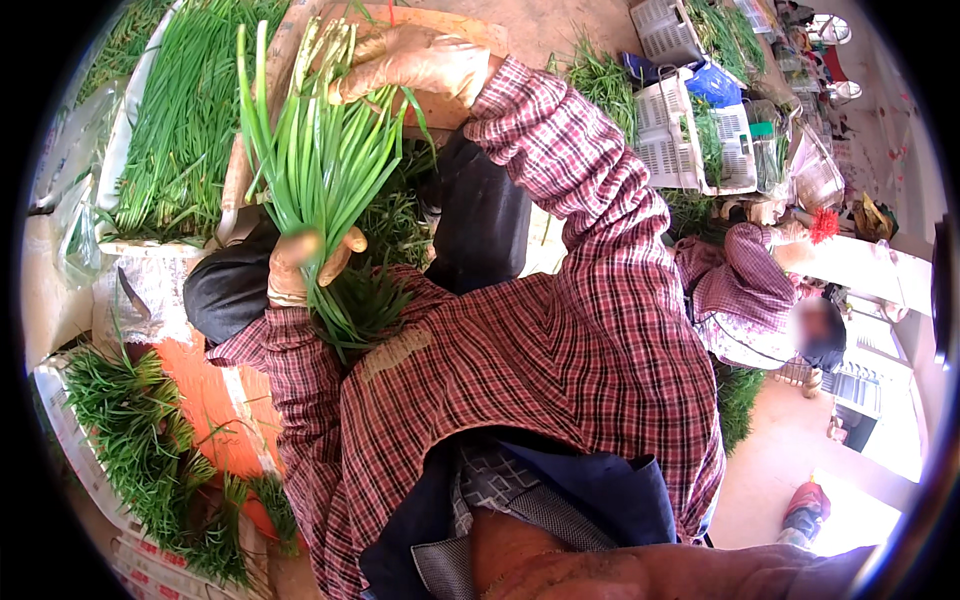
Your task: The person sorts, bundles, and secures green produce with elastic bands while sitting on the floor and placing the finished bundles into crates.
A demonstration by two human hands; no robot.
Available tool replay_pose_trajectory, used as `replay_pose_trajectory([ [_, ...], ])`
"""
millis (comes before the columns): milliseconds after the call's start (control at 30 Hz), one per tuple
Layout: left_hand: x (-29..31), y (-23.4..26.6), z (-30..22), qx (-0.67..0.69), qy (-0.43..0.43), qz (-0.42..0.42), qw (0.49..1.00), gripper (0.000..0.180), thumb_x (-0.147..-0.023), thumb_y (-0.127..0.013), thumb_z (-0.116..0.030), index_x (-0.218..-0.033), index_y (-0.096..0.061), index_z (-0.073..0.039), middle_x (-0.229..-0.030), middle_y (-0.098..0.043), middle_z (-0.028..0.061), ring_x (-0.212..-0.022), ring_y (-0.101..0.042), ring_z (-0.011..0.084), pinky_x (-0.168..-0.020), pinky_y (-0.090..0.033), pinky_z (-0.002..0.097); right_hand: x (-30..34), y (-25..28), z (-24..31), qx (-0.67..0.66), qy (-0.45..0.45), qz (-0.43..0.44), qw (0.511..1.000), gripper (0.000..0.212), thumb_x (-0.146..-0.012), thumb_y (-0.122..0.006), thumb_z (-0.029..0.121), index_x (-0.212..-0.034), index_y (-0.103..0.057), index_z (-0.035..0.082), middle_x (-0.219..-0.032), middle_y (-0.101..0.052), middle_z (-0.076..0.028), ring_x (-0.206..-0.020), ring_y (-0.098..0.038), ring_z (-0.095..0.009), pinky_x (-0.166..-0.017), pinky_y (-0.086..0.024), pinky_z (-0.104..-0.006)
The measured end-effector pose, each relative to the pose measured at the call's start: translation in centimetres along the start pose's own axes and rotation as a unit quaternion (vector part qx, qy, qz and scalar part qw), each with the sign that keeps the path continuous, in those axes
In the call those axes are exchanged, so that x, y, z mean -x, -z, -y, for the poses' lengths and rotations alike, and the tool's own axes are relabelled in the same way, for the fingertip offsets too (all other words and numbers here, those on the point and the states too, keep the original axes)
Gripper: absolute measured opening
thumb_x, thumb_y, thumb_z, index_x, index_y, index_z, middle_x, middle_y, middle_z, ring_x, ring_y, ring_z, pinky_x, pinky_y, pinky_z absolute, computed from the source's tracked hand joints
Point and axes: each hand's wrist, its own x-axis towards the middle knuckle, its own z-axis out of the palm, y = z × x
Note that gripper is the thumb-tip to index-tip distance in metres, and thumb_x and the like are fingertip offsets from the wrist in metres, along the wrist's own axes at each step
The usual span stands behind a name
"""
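A bunch of garlic chives (325, 180) stands up in front of me, pale stem ends at the top and leaf tips drooping below. Around its lower, leafy part closes my left hand (290, 265), in a light glove. My right hand (410, 65), gloved too and stained, reaches across from the right with its fingers pressed together at the pale stem ends. Its fingertips touch the stems there, partly hidden among them. Behind the right hand lies a wooden board (455, 30). More green leaves (390, 220) lie below the bunch, between my dark-covered knees.
Left stands a white crate (130, 150) filled with long chives. Lower left, another crate holds shorter greens (130, 420) beside an orange panel (185, 375). A knife (130, 290) lies on clear plastic. White baskets (695, 130) stand far right, near another person (745, 285) in plaid.
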Motion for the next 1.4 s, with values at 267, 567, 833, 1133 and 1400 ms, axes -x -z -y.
replay_pose_trajectory([
  [267,0.0,0.9,2.4,0.11,0.005,-0.107,0.988,0.083,-0.077,-0.067,-0.041,-0.138,-0.031,0.002,-0.099,-0.061,0.0231,-0.05,-0.05,0.0137,-0.041,-0.043,0.024,0.4,-2.6,-1.2,-0.254,-0.043,-0.086,0.962,0.029,-0.077,-0.07,0.025,-0.103,-0.07,0.01,-0.092,-0.069,-0.002,-0.078,-0.061,-0.011,-0.068,-0.051,-0.0289],
  [567,0.8,1.6,3.2,0.046,0.01,-0.197,0.979,0.077,-0.076,-0.069,-0.043,-0.122,-0.048,0.014,-0.082,-0.063,0.0137,-0.046,-0.047,0.0094,-0.038,-0.036,0.0216,0.9,-2.8,-1.3,-0.393,0.007,-0.233,0.889,0.029,-0.078,-0.068,0.016,-0.101,-0.065,0.0,-0.1,-0.067,-0.008,-0.091,-0.061,-0.014,-0.081,-0.047,-0.0291],
  [833,-0.7,-1.7,0.9,0.0,-0.031,-0.178,0.983,0.073,-0.077,-0.069,-0.045,-0.112,-0.054,0.017,-0.063,-0.059,0.0082,-0.036,-0.041,0.0087,-0.036,-0.032,0.0213,1.0,-0.2,-1.0,-0.314,0.011,-0.288,0.905,0.018,-0.081,-0.063,0.02,-0.089,-0.07,0.006,-0.086,-0.067,-0.004,-0.085,-0.059,-0.014,-0.078,-0.046,-0.0287],
  [1133,-0.4,-1.4,0.7,0.001,-0.026,-0.212,0.977,0.068,-0.076,-0.067,-0.045,-0.112,-0.058,0.012,-0.067,-0.054,0.0045,-0.043,-0.043,0.0074,-0.041,-0.032,0.0214,3.1,7.8,0.1,-0.495,0.127,-0.278,0.813,0.015,-0.084,-0.058,0.015,-0.096,-0.06,0.006,-0.091,-0.064,-0.007,-0.082,-0.063,-0.021,-0.072,-0.052,-0.032],
  [1400,-0.9,0.0,0.8,0.055,-0.044,-0.222,0.973,0.06,-0.076,-0.067,-0.037,-0.115,-0.058,0.008,-0.105,-0.066,0.0185,-0.052,-0.053,0.0077,-0.042,-0.039,0.0184,7.4,8.5,0.9,-0.26,0.245,-0.154,0.921,0.017,-0.086,-0.061,0.016,-0.095,-0.066,0.003,-0.092,-0.067,-0.006,-0.076,-0.063,-0.013,-0.069,-0.053,-0.0263],
])
